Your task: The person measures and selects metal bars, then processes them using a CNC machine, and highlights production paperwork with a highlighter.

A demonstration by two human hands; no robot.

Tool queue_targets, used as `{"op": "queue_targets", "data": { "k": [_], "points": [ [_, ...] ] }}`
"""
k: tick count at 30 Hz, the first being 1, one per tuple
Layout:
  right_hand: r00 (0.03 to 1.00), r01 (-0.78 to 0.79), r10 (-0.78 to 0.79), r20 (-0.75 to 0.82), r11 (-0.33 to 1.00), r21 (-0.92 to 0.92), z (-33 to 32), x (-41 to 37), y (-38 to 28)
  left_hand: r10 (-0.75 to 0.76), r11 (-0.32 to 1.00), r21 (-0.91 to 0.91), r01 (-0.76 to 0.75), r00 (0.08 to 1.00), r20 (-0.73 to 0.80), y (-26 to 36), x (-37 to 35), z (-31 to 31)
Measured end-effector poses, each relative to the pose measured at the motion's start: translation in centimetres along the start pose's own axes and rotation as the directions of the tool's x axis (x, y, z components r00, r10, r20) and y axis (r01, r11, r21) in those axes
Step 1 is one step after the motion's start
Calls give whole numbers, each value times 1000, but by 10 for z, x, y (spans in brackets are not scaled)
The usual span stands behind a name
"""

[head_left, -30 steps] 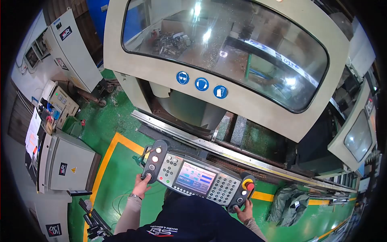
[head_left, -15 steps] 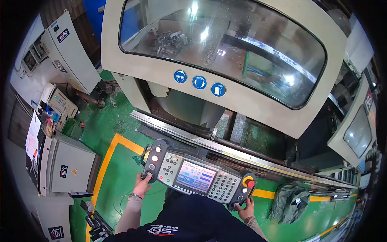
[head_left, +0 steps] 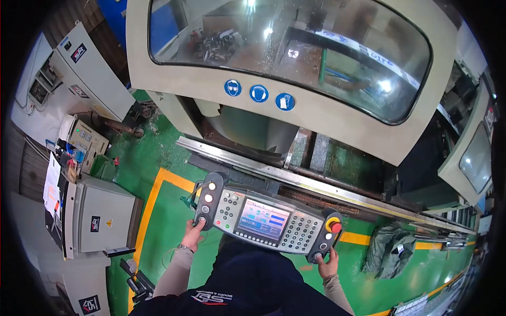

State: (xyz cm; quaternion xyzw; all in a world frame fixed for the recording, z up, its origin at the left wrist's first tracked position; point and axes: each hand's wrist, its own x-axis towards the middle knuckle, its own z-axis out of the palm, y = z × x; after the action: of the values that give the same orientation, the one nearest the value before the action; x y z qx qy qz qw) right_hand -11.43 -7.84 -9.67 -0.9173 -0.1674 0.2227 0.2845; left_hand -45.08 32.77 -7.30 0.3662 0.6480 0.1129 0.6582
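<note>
A control panel [head_left: 291,231] with a lit screen [head_left: 262,219], rows of keys and dark rounded ends sits in front of my body. My left hand [head_left: 193,237] is closed at its left end, with the thumb on the lowest round button [head_left: 202,221]. At the right end, my right hand [head_left: 329,265] is closed around the lower corner, its thumb on the low button [head_left: 318,257] there. The fingers under both ends are partly hidden. A red emergency stop button [head_left: 335,226] on a yellow base tops the right end.
Beyond the panel stands a large beige machine hood [head_left: 182,79] with a window and blue safety signs [head_left: 259,94]. A metal rail [head_left: 253,168] runs along its front. Grey cabinets [head_left: 105,221] stand left. A dark green plastic sheet [head_left: 387,253] lies on the floor at right.
The camera view has shifted slightly, so the panel sits a little higher and further right in it. Both hands remain at the panel's ends with thumbs on the low buttons.
</note>
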Motion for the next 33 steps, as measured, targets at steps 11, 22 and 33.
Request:
{"op": "queue_targets", "data": {
  "k": [11, 22, 33],
  "points": [
    [982, -126, 170, -81, 911, 392, 32, -7, 29, 182, 979, 120, -166, 974, -139, 5, 8, -7],
    [702, -607, 646, 300, 322, 727, 52, -38, -42, 467, 764, 458, -455, 879, 94, 31, 34, -44],
    [844, -349, 535, 45, 484, 803, 176, -67, -120, 708, 594, 282, -754, 656, 261, 49, 73, -66]
  ]
}}
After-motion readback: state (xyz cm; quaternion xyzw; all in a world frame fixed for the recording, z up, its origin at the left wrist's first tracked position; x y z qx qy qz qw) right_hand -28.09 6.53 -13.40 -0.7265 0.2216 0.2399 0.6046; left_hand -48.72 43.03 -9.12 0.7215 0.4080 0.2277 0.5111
